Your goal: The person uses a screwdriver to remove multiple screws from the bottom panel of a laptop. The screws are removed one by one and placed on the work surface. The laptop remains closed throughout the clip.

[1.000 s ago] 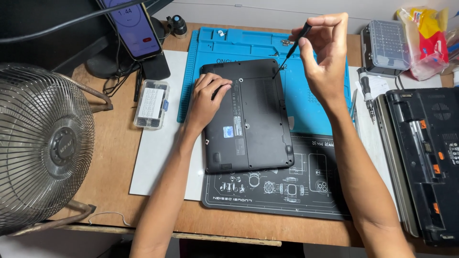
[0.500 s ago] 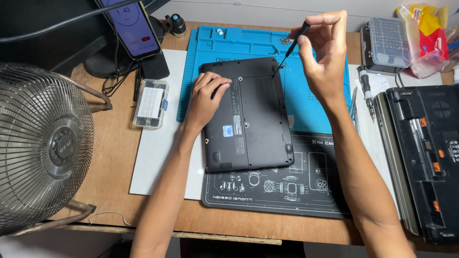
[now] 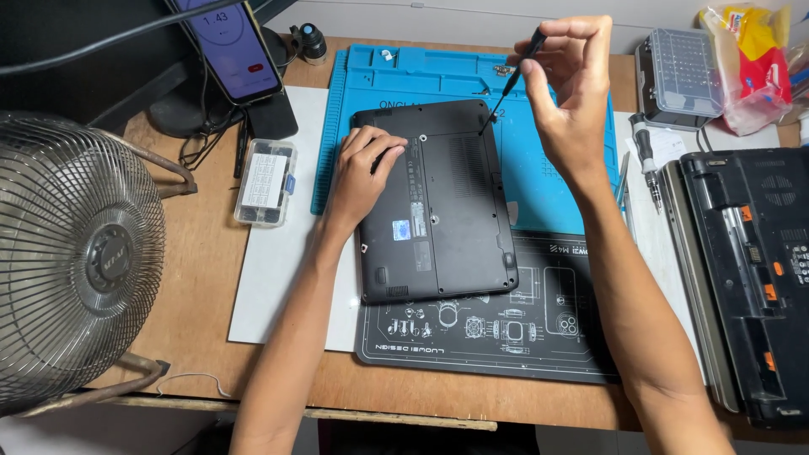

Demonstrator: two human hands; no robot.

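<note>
1. A small black laptop (image 3: 434, 202) lies bottom-up near the middle of the desk (image 3: 194, 278), straddling a blue work mat (image 3: 556, 177) toward the far edge and a dark printed mat (image 3: 506, 337) toward the near edge. A second opened laptop (image 3: 750, 270) sits at the desk's right edge, and a wire-guarded fan (image 3: 72, 261) at its left edge.

2. The left hand (image 3: 358, 173) lies flat, fingers spread, on the laptop's far left corner, pinning it down. Should that pressure ease, the case could likely skate on the mats and throw the tool tip off its mark.

3. The right hand (image 3: 569, 76) is closed in a narrow pinch on a slim black screwdriver (image 3: 510, 80), whose tip meets the laptop's far right corner. The tool leans well off vertical; a tilted bit may slip from the screw head and gouge the plastic or round the head.

4. A freed screw is tiny and could roll off the mat. The clear parts box (image 3: 265, 181) stands well apart on the left, and the bit case (image 3: 678, 80) lies at the far right corner.
</note>
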